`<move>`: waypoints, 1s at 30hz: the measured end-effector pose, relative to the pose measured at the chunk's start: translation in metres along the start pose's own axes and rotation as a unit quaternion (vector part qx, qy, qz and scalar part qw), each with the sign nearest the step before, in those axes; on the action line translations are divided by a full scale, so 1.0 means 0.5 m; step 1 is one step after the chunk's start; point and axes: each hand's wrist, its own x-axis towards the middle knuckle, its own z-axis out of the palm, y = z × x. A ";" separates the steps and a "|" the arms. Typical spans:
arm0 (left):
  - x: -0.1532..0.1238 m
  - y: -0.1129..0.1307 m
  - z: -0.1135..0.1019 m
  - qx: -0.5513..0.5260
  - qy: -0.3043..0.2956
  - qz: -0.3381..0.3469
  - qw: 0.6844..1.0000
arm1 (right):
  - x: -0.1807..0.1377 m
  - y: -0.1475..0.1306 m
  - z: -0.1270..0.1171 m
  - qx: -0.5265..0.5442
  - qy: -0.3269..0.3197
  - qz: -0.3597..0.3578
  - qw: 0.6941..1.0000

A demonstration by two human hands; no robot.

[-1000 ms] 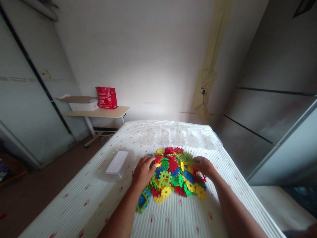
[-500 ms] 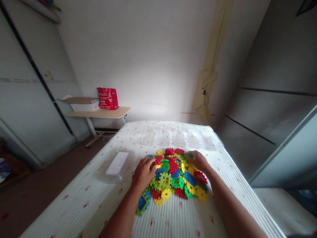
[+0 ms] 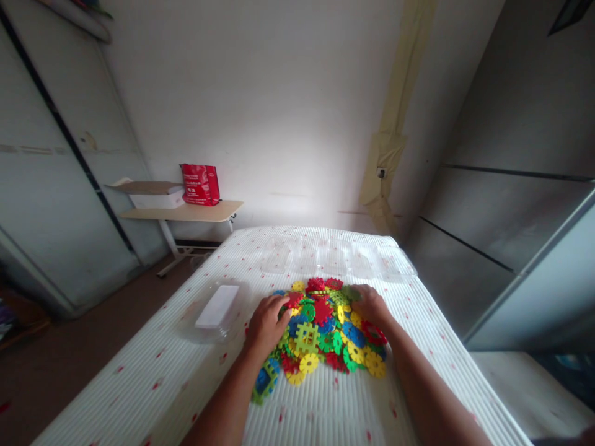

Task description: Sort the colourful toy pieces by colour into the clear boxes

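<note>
On white cloth [image 3: 316, 415], both hands [image 3: 266, 320] [image 3: 370, 303] partly hide colourful pieces [image 3: 323, 311].

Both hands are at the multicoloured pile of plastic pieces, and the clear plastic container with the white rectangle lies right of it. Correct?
Wrong side: the head view shows the clear container left of the multicoloured pile of plastic pieces. The rest stands.

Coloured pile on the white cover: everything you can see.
Loose, overlapping heap of red, yellow, green and blue pieces, apparently plastic: notched discs, some with centre holes, and square frames. Pieces lie flat or tilted on the ribbed white cover. The left grip is at its left side, the right grip at its far right edge; both appear to touch it. Lower pieces are hidden.
</note>
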 end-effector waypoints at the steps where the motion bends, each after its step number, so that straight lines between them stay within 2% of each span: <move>1: 0.000 0.000 0.000 0.002 0.000 -0.001 1.000 | -0.001 -0.002 -0.001 0.001 0.007 0.004 1.000; 5: 0.001 0.000 0.001 0.006 -0.001 -0.003 1.000 | -0.003 -0.002 -0.012 0.046 0.031 0.033 0.998; 9: 0.001 -0.003 0.003 0.004 -0.004 -0.002 1.000 | -0.006 -0.015 -0.034 0.193 0.069 0.108 0.973; 11: 0.001 -0.003 0.003 0.004 -0.004 -0.002 1.000 | -0.009 -0.034 -0.042 0.236 0.064 0.109 0.963; 17: 0.000 -0.003 0.003 0.001 0.001 0.001 1.000 | -0.019 -0.097 -0.034 0.140 -0.005 0.051 0.989; 20: 0.001 -0.004 0.003 -0.001 0.006 0.002 1.000 | -0.022 -0.108 -0.030 0.098 -0.018 0.064 0.993; 30: 0.000 -0.005 0.003 -0.007 0.006 0.002 1.000 | -0.017 -0.116 -0.030 0.058 -0.031 0.089 0.994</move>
